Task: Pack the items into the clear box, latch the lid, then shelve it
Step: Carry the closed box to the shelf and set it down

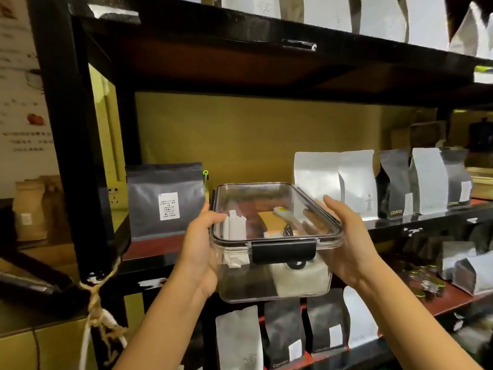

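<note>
Both hands clamped on the clear box (274,247), held in the air in front of the rack. Left hand (198,249) pressed flat against the left wall, thumb hooked over the lid rim. Right hand (349,239) mirrored on the right wall, fingers spread along the lid edge. Lid (266,209) seated, black latch (284,251) on the near short end folded down, so packing and latching look done. Inside, white sachets, a tan packet and a black cord visible through the plastic. Long axis pointing away from the body, straight at the open stretch of red shelf (149,248) between the dark grey coffee bag (165,201) and the white coffee bags (333,180). Gap directly behind the box and level with its base; neither hand nearer. Probably a forward push, far end first.
</note>
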